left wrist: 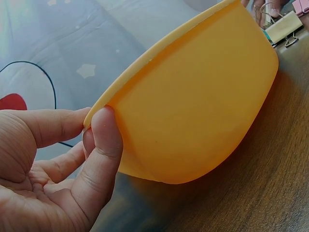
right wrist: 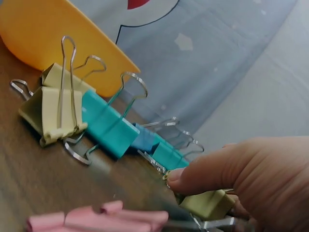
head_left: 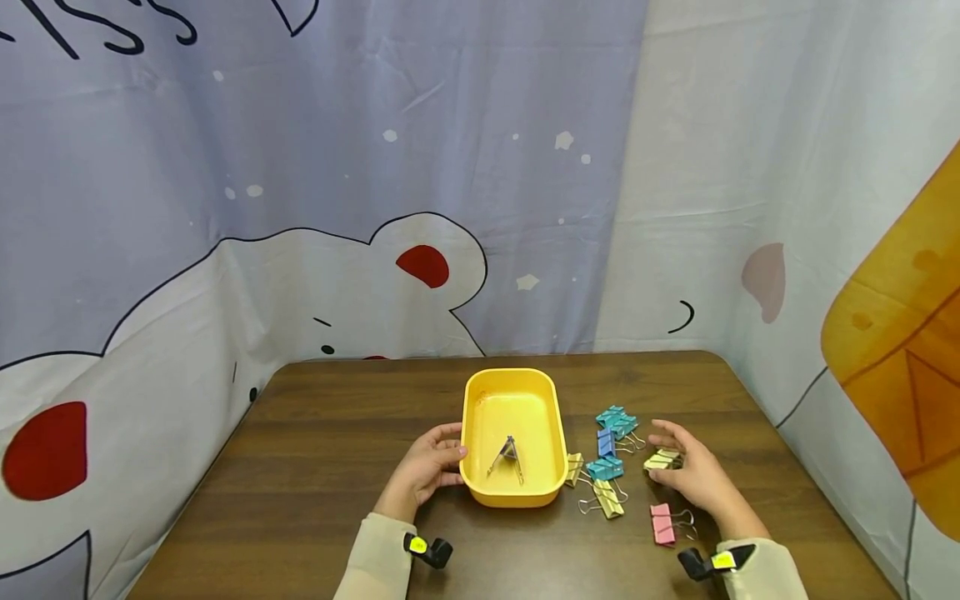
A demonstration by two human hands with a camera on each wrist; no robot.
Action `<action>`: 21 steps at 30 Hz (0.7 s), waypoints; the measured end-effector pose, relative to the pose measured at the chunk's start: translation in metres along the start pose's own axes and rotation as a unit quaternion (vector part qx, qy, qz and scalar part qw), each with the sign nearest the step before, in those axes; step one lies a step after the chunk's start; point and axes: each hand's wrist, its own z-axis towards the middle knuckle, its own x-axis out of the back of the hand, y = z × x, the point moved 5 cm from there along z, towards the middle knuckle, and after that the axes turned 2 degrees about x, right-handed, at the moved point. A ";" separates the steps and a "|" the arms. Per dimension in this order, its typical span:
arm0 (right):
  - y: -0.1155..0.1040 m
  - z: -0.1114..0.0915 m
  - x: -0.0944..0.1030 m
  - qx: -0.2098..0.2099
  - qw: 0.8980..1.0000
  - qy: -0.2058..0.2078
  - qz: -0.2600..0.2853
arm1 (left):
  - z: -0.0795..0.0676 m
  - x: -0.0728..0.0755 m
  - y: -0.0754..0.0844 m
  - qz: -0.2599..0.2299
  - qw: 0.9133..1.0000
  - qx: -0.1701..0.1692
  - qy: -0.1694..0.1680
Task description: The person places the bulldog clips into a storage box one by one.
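Note:
My left hand (head_left: 426,468) pinches the left rim of a yellow plastic tub (head_left: 513,501), thumb on one side and fingers on the other, as the left wrist view shows. One binder clip (head_left: 509,452) stands inside the tub, its wire handles spread. To the right, my right hand (head_left: 699,477) grips a pale yellow binder clip (right wrist: 206,205) between thumb and fingers, low over the table. The fingers behind that clip are partly hidden. Nearest to this hand, a pink binder clip (head_left: 663,525) lies on the table.
Between the tub and my right hand sit several more binder clips: teal ones (head_left: 604,468), a blue one (head_left: 606,443) and yellow ones (head_left: 608,498). All rest on a brown wooden table (head_left: 337,433). A printed curtain (head_left: 525,192) hangs behind it.

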 end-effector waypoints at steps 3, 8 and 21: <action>-0.004 0.005 0.002 0.005 1.000 0.015 -0.001 | 0.000 0.000 0.000 0.000 1.000 -0.005 -0.006; -0.011 0.013 0.006 0.011 0.999 0.037 -0.002 | 0.000 -0.001 0.001 0.000 1.000 -0.004 -0.005; -0.046 0.039 -0.007 0.035 0.997 0.053 0.035 | 0.000 0.000 -0.001 -0.001 1.000 -0.004 0.002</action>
